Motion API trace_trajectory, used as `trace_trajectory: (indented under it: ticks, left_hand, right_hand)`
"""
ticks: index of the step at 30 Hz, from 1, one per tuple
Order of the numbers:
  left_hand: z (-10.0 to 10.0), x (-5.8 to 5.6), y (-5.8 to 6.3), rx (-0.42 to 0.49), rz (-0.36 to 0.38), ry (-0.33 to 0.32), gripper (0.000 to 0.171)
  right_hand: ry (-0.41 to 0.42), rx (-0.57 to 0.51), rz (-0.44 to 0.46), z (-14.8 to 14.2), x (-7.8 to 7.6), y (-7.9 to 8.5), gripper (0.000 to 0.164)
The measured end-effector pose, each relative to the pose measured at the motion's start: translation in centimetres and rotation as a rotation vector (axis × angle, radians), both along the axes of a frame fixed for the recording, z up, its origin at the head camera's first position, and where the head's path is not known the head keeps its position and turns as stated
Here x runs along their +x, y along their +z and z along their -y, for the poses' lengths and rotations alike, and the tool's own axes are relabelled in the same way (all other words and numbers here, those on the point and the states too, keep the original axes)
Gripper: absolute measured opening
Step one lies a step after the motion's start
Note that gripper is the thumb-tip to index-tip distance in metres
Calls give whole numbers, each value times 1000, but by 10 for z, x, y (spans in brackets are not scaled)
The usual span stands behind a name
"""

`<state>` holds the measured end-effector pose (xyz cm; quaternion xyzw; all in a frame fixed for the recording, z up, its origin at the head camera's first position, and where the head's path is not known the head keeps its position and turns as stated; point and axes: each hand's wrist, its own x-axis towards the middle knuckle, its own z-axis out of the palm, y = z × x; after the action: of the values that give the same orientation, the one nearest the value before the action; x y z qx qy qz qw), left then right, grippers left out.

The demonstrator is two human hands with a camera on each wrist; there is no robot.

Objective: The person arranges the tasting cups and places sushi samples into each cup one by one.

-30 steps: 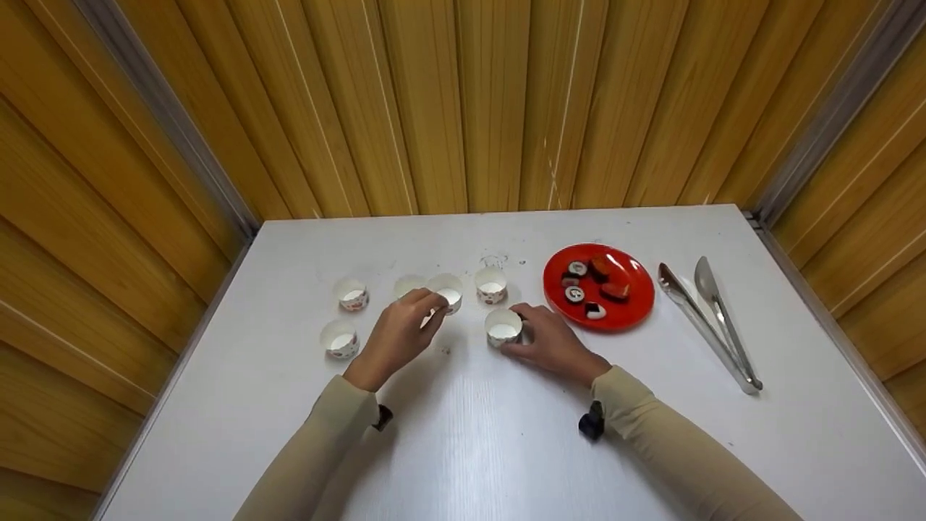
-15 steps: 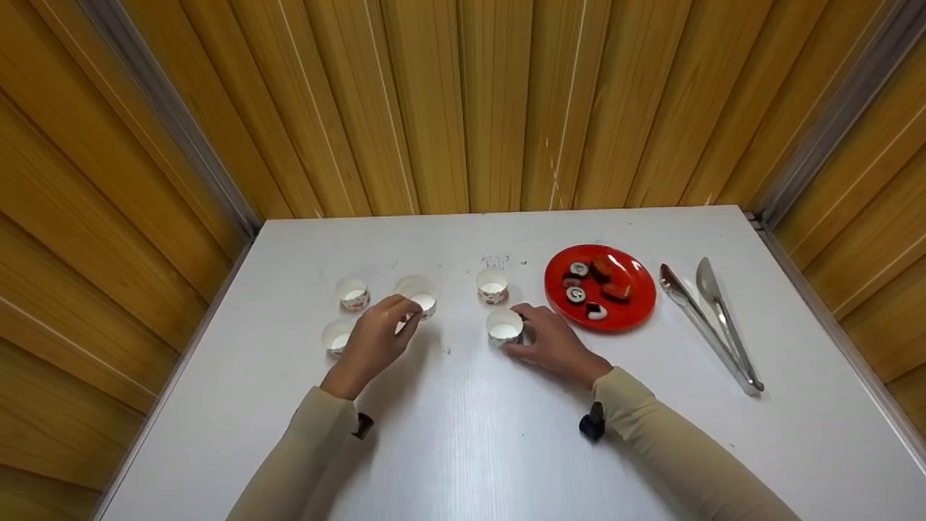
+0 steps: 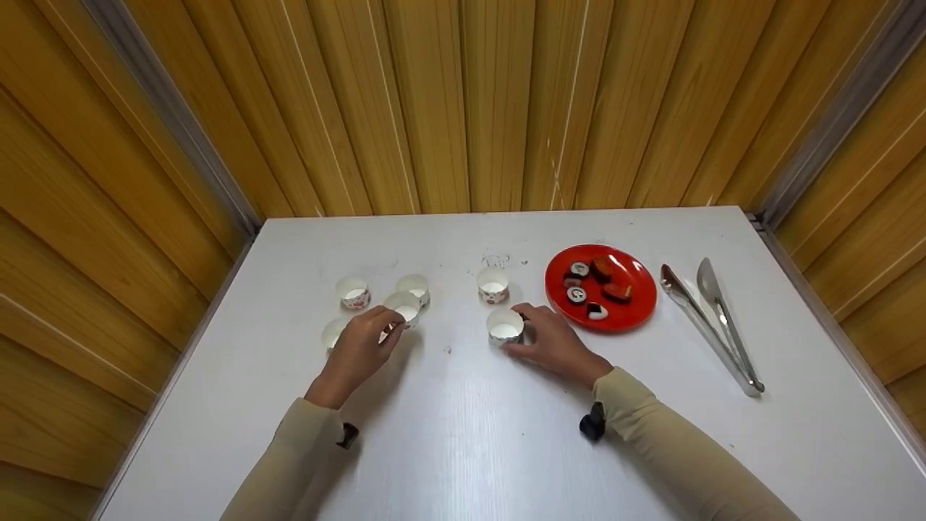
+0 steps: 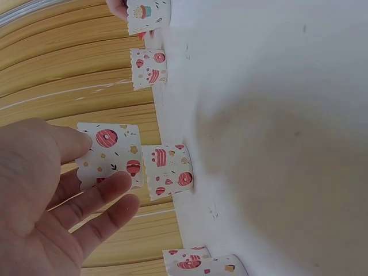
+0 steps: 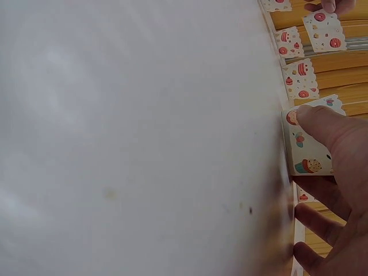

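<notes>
My left hand [image 3: 362, 347] pinches the rim of a white paper baking cup [image 4: 112, 152] printed with pink donuts. In the left wrist view this cup is held up off the table, close to a second standing baking cup [image 4: 168, 171]. My right hand [image 3: 553, 344] has thumb and fingers around the side of another baking cup [image 5: 310, 146], printed with cupcakes, which stands upright on the table. Behind it stands a further baking cup [image 3: 493, 293]. Two more are at the left, a back one [image 3: 354, 298] and a front one [image 3: 331, 334] partly hidden by my left hand.
A red plate [image 3: 629, 315] with several sushi pieces [image 3: 576, 294] lies right of my right hand. Metal tongs [image 3: 712, 333] with a brown-looking inner jaw lie farther right. Wood-patterned panels [image 3: 492, 108] enclose the white table [image 3: 470, 434] at the back and sides.
My left hand has moved left and toward me with its baking cup, from beside the back middle cup to in front of the one left of it. My right hand has stayed in place.
</notes>
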<state>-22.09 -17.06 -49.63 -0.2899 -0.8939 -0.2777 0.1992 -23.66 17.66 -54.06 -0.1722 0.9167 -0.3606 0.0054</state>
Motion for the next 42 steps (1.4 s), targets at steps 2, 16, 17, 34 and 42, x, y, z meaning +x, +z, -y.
trace_trajectory:
  ticks: [2,16,17,34,42]
  left_hand:
    - [1,0,-1,-1,22,1,10]
    - [6,4,-13,-35,87,-34,11]
    - [6,4,-14,-35,94,-36,11]
    - [9,4,-23,-60,168,-46,11]
    - [10,8,-24,-48,207,-32,11]
  right_hand:
    - [0,-4,2,0,0,0,62]
    - [-1,28,8,0,0,2,63]
    - [-1,30,8,0,0,3,63]
    - [-8,34,19,1,0,4,62]
    - [13,48,5,0,0,3,62]
